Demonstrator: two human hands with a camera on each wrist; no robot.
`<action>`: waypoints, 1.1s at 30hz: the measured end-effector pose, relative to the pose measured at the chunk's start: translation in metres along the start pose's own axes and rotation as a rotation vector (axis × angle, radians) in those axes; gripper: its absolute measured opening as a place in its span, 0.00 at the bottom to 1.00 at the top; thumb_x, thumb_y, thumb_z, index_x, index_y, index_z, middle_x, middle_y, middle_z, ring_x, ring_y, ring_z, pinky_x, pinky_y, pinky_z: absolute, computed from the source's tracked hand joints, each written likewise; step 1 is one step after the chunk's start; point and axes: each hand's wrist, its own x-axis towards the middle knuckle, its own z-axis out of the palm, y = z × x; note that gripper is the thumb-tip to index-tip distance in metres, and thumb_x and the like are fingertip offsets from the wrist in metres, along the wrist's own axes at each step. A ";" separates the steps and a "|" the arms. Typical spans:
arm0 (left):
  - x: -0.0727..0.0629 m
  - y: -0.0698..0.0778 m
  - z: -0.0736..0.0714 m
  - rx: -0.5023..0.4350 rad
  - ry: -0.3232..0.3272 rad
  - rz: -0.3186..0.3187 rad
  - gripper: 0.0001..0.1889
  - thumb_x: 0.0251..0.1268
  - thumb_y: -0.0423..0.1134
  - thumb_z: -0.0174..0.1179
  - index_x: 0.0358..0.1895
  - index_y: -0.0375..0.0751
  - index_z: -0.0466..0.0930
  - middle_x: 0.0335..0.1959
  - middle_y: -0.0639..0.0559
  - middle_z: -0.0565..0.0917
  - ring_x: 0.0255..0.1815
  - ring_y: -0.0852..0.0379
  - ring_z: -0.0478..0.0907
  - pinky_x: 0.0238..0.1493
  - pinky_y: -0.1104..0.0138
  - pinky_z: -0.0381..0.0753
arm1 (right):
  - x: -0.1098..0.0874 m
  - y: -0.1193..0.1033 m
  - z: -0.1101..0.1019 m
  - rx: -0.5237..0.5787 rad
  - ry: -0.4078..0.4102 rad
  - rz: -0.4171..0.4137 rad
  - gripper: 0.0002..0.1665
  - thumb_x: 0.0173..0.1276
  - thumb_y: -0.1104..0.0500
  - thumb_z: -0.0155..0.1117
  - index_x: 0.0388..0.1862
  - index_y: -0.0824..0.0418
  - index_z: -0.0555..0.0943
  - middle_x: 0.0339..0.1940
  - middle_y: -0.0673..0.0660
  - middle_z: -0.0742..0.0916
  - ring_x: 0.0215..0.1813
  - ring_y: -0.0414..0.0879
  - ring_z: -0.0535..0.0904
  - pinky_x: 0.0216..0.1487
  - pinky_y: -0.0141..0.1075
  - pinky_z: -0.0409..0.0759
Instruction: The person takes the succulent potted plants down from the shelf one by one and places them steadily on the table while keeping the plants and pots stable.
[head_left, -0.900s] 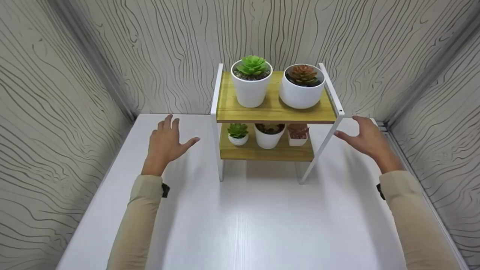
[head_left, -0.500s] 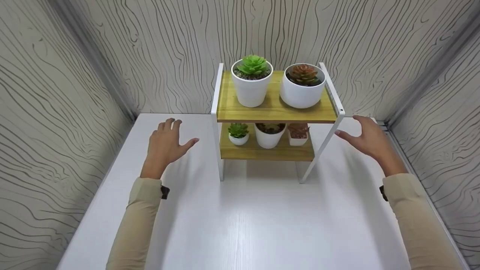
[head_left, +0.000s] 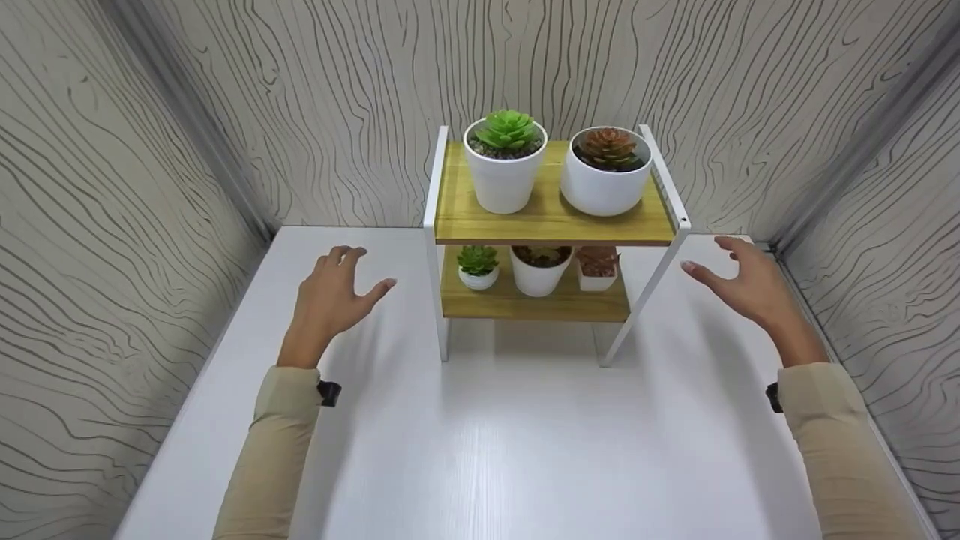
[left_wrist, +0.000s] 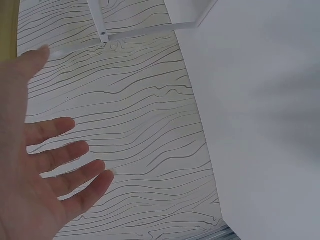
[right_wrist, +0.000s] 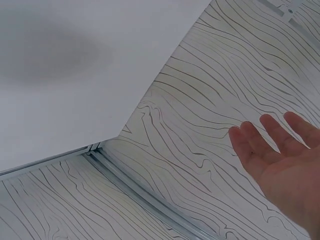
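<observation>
Between my two hands stands a two-tier shelf [head_left: 555,229] with wooden boards and a white metal frame. My left hand [head_left: 324,300] hovers to its left, holding nothing, thumb spread from the fingers. To the shelf's right is my right hand [head_left: 754,289], also holding nothing, its thumb apart from the right post. The upper board carries a green succulent in a tall white pot [head_left: 502,176] and a reddish one in a round white pot [head_left: 606,184]. Below sit a small green succulent [head_left: 478,262], a white pot with a dark plant [head_left: 538,277] and a reddish plant in a square pot [head_left: 597,271].
The white table [head_left: 480,450] spreads in front of the shelf. Wood-grain patterned panels [head_left: 337,112] rise behind it and at both sides, joined by grey corner strips [head_left: 187,112]. In the right wrist view, the table's corner [right_wrist: 112,132] meets the panels.
Both hands have drawn back slightly toward the person. The right hand has also moved right, farther from the shelf's post. The left fingers bend a little more. The shelf and plants stay put.
</observation>
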 end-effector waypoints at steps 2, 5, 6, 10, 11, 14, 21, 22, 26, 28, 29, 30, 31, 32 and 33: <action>-0.001 0.001 -0.001 -0.026 -0.009 -0.010 0.41 0.59 0.71 0.53 0.65 0.42 0.69 0.65 0.40 0.73 0.61 0.38 0.74 0.45 0.42 0.82 | -0.003 0.000 0.000 0.000 0.003 0.000 0.56 0.61 0.26 0.55 0.76 0.60 0.55 0.74 0.69 0.67 0.72 0.70 0.63 0.63 0.68 0.65; -0.003 0.002 -0.004 -0.055 -0.023 -0.026 0.41 0.60 0.70 0.53 0.67 0.41 0.66 0.65 0.41 0.74 0.62 0.40 0.74 0.49 0.43 0.81 | -0.006 0.000 0.000 0.002 -0.004 0.000 0.55 0.62 0.26 0.54 0.76 0.60 0.55 0.74 0.68 0.67 0.72 0.69 0.64 0.62 0.68 0.66; -0.003 0.003 -0.004 -0.063 -0.026 -0.029 0.41 0.60 0.69 0.54 0.67 0.41 0.65 0.64 0.41 0.74 0.62 0.40 0.74 0.49 0.43 0.81 | -0.008 -0.001 0.000 0.003 -0.006 -0.001 0.55 0.62 0.26 0.54 0.76 0.59 0.56 0.74 0.68 0.67 0.72 0.69 0.64 0.62 0.68 0.67; -0.006 0.007 -0.007 -0.090 -0.032 -0.039 0.40 0.61 0.67 0.54 0.67 0.40 0.65 0.63 0.42 0.76 0.60 0.41 0.76 0.50 0.44 0.81 | -0.013 -0.002 0.000 0.030 -0.011 -0.009 0.54 0.62 0.26 0.54 0.76 0.58 0.57 0.73 0.67 0.69 0.71 0.68 0.66 0.62 0.67 0.68; -0.007 0.008 -0.007 -0.096 -0.035 -0.043 0.40 0.62 0.67 0.54 0.67 0.41 0.65 0.62 0.42 0.76 0.60 0.41 0.76 0.50 0.44 0.81 | -0.014 -0.003 0.001 0.037 -0.015 -0.011 0.54 0.62 0.27 0.54 0.76 0.57 0.57 0.73 0.67 0.69 0.70 0.69 0.66 0.62 0.67 0.69; -0.008 0.011 -0.008 -0.105 -0.043 -0.050 0.39 0.62 0.66 0.54 0.67 0.41 0.64 0.62 0.42 0.76 0.61 0.42 0.76 0.53 0.45 0.80 | -0.017 -0.006 0.001 0.056 -0.016 -0.019 0.53 0.62 0.27 0.55 0.76 0.57 0.57 0.73 0.67 0.70 0.68 0.70 0.68 0.62 0.67 0.70; -0.010 0.015 -0.012 -0.121 -0.025 -0.005 0.35 0.64 0.63 0.55 0.64 0.40 0.67 0.62 0.41 0.76 0.61 0.41 0.76 0.55 0.47 0.80 | -0.020 -0.010 0.004 0.087 0.024 -0.069 0.48 0.65 0.32 0.57 0.73 0.60 0.61 0.69 0.69 0.72 0.65 0.69 0.72 0.63 0.63 0.72; -0.010 0.016 -0.013 -0.125 -0.021 0.004 0.35 0.64 0.63 0.55 0.64 0.40 0.67 0.62 0.41 0.76 0.62 0.41 0.75 0.56 0.47 0.79 | -0.021 -0.011 0.004 0.093 0.025 -0.073 0.48 0.65 0.32 0.58 0.73 0.60 0.61 0.69 0.69 0.73 0.66 0.68 0.72 0.63 0.62 0.72; -0.011 0.019 -0.015 -0.143 0.001 0.036 0.33 0.64 0.61 0.56 0.63 0.40 0.68 0.63 0.41 0.76 0.63 0.42 0.75 0.59 0.47 0.78 | -0.023 -0.015 0.005 0.129 0.028 -0.086 0.45 0.65 0.34 0.59 0.73 0.57 0.62 0.70 0.67 0.73 0.68 0.65 0.70 0.64 0.61 0.72; -0.011 0.020 -0.016 -0.150 0.013 0.051 0.32 0.65 0.60 0.56 0.63 0.40 0.69 0.63 0.42 0.76 0.63 0.42 0.74 0.59 0.48 0.78 | -0.025 -0.017 0.005 0.153 0.034 -0.101 0.44 0.65 0.36 0.60 0.72 0.56 0.63 0.70 0.65 0.73 0.69 0.63 0.70 0.64 0.60 0.73; -0.012 0.021 -0.016 -0.156 0.020 0.058 0.32 0.65 0.59 0.57 0.62 0.40 0.70 0.62 0.42 0.76 0.63 0.43 0.75 0.60 0.48 0.78 | -0.026 -0.017 0.006 0.162 0.038 -0.110 0.43 0.65 0.37 0.61 0.72 0.56 0.64 0.69 0.64 0.74 0.69 0.62 0.71 0.64 0.59 0.73; -0.012 0.022 -0.017 -0.161 0.029 0.066 0.31 0.65 0.59 0.57 0.62 0.40 0.70 0.62 0.42 0.76 0.63 0.43 0.75 0.60 0.49 0.78 | -0.026 -0.018 0.006 0.169 0.043 -0.119 0.42 0.65 0.38 0.61 0.72 0.55 0.64 0.69 0.63 0.74 0.68 0.61 0.71 0.64 0.58 0.74; -0.012 0.023 -0.017 -0.166 0.038 0.074 0.31 0.65 0.58 0.57 0.62 0.40 0.71 0.61 0.42 0.76 0.63 0.43 0.75 0.60 0.49 0.78 | -0.027 -0.019 0.006 0.169 0.047 -0.126 0.41 0.65 0.38 0.62 0.71 0.55 0.65 0.69 0.62 0.74 0.68 0.60 0.72 0.63 0.57 0.74; -0.012 0.024 -0.018 -0.170 0.047 0.081 0.30 0.65 0.58 0.57 0.61 0.40 0.71 0.61 0.42 0.77 0.63 0.44 0.75 0.60 0.49 0.78 | -0.028 -0.020 0.007 0.170 0.048 -0.130 0.40 0.65 0.39 0.62 0.71 0.54 0.65 0.69 0.61 0.75 0.68 0.59 0.72 0.63 0.56 0.74; -0.013 0.025 -0.018 -0.173 0.057 0.088 0.29 0.65 0.57 0.58 0.60 0.40 0.72 0.60 0.42 0.77 0.62 0.44 0.75 0.60 0.50 0.78 | -0.029 -0.021 0.007 0.166 0.047 -0.133 0.40 0.65 0.38 0.62 0.71 0.54 0.65 0.69 0.61 0.75 0.68 0.58 0.73 0.63 0.55 0.74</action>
